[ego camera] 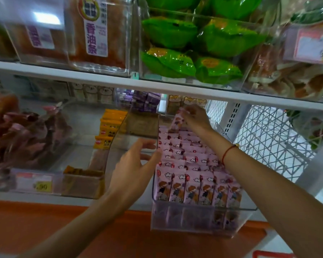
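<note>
A clear plastic bin (203, 220) sticks out from the lower shelf, packed with several rows of pink snack packets (186, 161) printed with cartoon figures. At the bin's far end my right hand (196, 116) pinches one pink packet (177, 121) by its top, lifted above the rows. A red string bracelet circles that wrist. My left hand (136, 164) is at the bin's left wall, fingers spread and fairly straight, thumb against the pink packets at the edge.
A second clear bin (108, 157) on the left holds yellow packets (110, 125) and brown bars. A bin of reddish dried snacks (17, 135) stands further left. The white upper shelf (157, 86) carries green bags (194, 43) and orange sticks. White wire mesh (265, 138) is right.
</note>
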